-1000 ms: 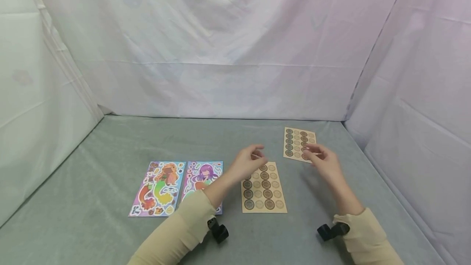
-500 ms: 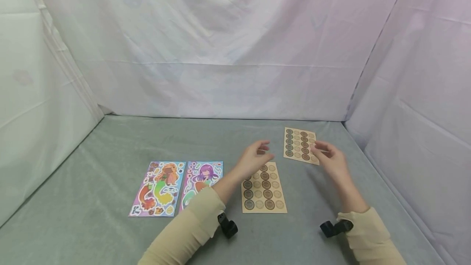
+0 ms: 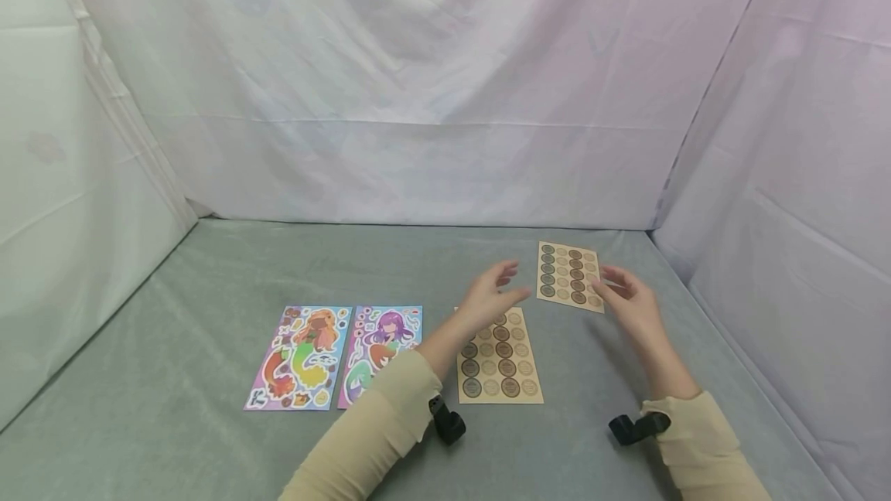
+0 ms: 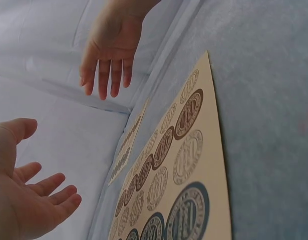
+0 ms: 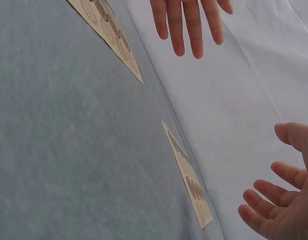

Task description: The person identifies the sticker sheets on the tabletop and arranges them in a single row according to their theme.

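Note:
My left hand (image 3: 489, 301) hovers over the upper part of a tan sticker sheet (image 3: 497, 369) printed with rows of round seals. Its fingers are loosely bent, thumb apart, holding nothing. Beside the right edge of a second tan sticker sheet (image 3: 568, 277), farther back, my right hand (image 3: 629, 306) hangs in the air with relaxed fingers and an empty palm. In the left wrist view the near seal sheet (image 4: 179, 165) lies flat, while the left hand (image 4: 28, 190) and the right hand (image 4: 113, 50) both show spread, empty fingers above the table.
Two colourful mermaid sticker sheets lie side by side at left: one with an orange-haired mermaid (image 3: 298, 358), the other with a purple-haired one (image 3: 384, 335), partly covered by the left sleeve (image 3: 376, 431). Grey cloth (image 3: 209, 331) covers the table; white curtains (image 3: 418, 83) enclose it.
My left hand has moved right and slightly away from me. The right hand has drawn back rightward off the far seal sheet, uncovering its right edge. The sheets stay where they were.

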A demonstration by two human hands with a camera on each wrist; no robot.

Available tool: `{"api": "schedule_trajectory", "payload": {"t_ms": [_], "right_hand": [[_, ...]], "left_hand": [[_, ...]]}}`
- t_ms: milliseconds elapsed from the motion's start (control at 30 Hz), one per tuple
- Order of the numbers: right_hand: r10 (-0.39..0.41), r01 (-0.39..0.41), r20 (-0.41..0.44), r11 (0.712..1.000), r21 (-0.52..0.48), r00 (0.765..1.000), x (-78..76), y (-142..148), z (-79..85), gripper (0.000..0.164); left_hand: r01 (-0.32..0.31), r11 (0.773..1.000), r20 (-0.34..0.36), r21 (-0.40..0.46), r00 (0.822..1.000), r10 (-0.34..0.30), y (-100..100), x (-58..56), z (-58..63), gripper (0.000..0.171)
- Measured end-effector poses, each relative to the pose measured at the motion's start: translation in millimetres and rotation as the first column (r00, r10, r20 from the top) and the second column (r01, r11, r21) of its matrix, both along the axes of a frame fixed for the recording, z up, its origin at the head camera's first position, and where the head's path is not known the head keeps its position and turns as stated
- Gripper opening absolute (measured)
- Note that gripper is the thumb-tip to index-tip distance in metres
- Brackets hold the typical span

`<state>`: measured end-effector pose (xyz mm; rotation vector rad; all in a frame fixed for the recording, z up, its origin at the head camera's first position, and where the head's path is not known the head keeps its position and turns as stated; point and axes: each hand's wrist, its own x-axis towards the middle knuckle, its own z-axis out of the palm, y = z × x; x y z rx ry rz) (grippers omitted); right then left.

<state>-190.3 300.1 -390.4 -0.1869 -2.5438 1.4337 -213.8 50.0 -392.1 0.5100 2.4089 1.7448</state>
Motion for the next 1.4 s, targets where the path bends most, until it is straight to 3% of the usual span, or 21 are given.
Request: {"api": "schedule_trajectory", "payload": {"t_ms": [400, 633, 1400], "right_hand": [[0.038, -0.038, 0.017, 0.998, -0.042, 0.999, -5.9, 11, -8.5, 0.063], [0.023, -0.021, 0.045, 0.999, -0.033, 0.999, -11.9, 21, -19.0, 0.068], [0.054, -0.049, 0.079, 0.997, -0.057, 0.995, -16.0, 31, -31.3, 0.07]], "left_hand": [[-0.013, 0.999, 0.076, 0.049, 0.997, 0.01, 16, -5.1, -4.8, 0.064], [-0.033, 0.997, 0.118, 0.064, 0.993, 0.025, 26, -9.1, -9.4, 0.066], [-0.028, 0.995, 0.152, 0.097, 0.988, 0.013, 59, -14.5, -22.2, 0.069]]}}
